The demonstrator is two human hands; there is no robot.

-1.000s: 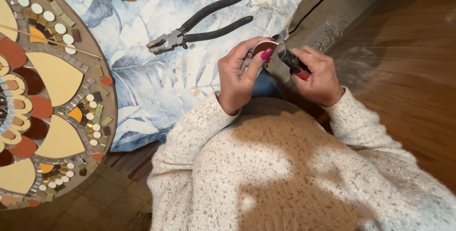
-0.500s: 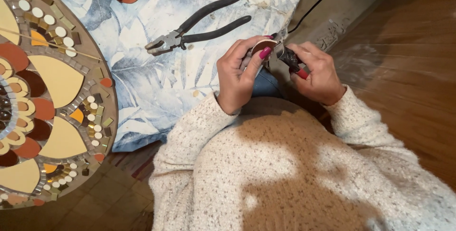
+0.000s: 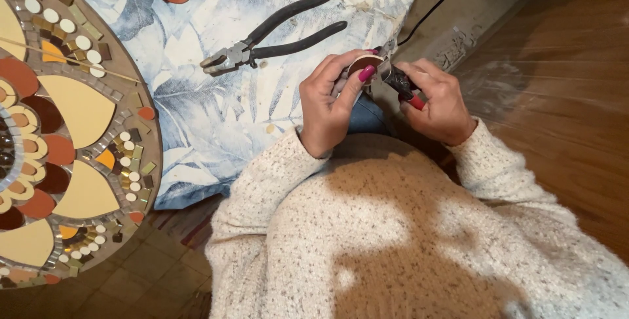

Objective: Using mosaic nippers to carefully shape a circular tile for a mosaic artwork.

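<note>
I noted my left hand (image 3: 331, 106) pinching a small brown tile piece (image 3: 364, 64) above my lap. My right hand (image 3: 438, 101) gripped black-handled nippers (image 3: 398, 81) touching it. Spare pliers (image 3: 275, 38) lay on the leaf-print cloth (image 3: 216, 116) beside the round mosaic (image 3: 59, 135).

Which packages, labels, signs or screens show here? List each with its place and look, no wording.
No packages, labels, signs or screens are in view.
Only craft things show: a round mosaic panel at left, black-handled pliers on the leaf-printed blue cloth.
The left hand pinches a small brown tile; the right hand holds a dark nipper tool.
</note>
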